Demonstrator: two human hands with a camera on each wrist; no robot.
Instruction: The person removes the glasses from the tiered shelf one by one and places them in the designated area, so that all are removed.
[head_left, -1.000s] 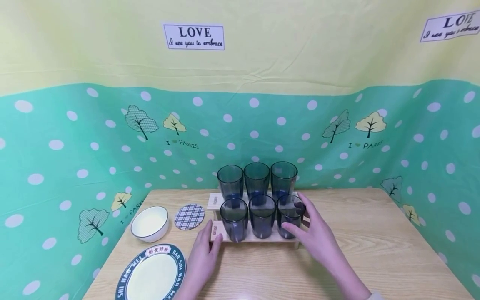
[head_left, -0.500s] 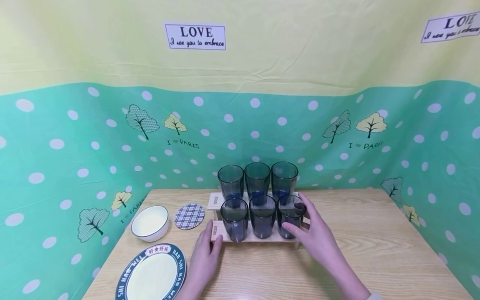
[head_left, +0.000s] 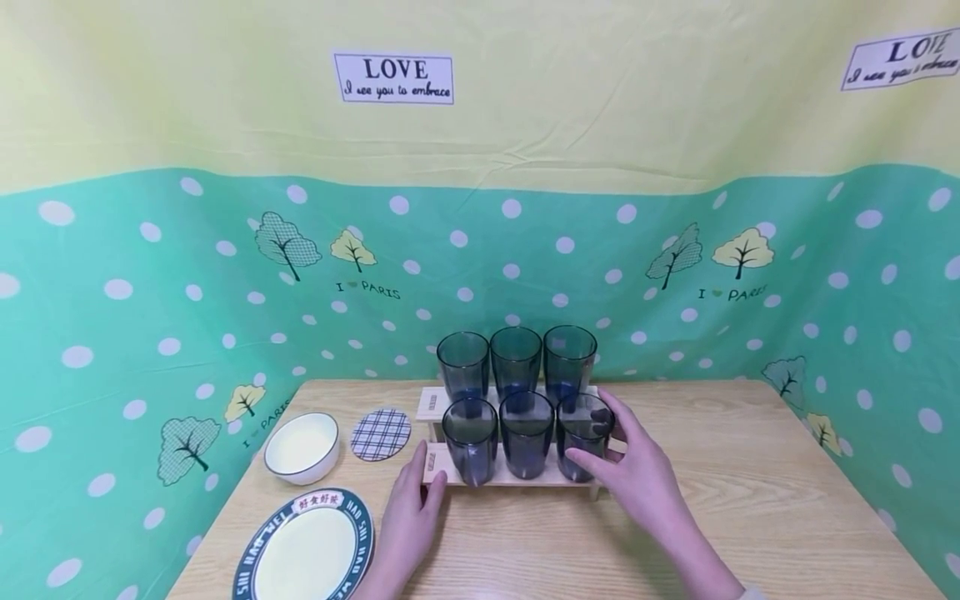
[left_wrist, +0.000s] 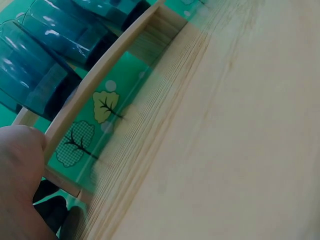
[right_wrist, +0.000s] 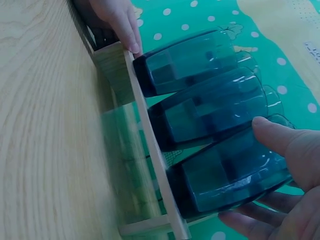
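Dark translucent glasses stand in two rows of three on a two-tier wooden rack [head_left: 438, 460]. My right hand [head_left: 643, 475] grips the front-row right glass [head_left: 576, 446], thumb on its near side and fingers round the far right side. In the right wrist view, the thumb of my right hand [right_wrist: 302, 165] lies near the rim of that glass [right_wrist: 225, 175]. My left hand [head_left: 408, 512] holds the left end of the lower shelf. Its thumb presses the shelf's front edge [left_wrist: 92, 82] in the left wrist view. The front-row middle glass [head_left: 527, 437] and left glass [head_left: 470, 442] stand untouched.
Left of the rack lie a checked round coaster [head_left: 381, 434] and a white bowl [head_left: 303, 450]. A plate with a green lettered rim [head_left: 363, 533] sits near my left forearm. A polka-dot cloth [head_left: 510, 271] encloses the wooden table [head_left: 750, 467] at the back and sides.
The head view shifts very slightly. Both hands keep their hold, and the glasses and rack stay in place.
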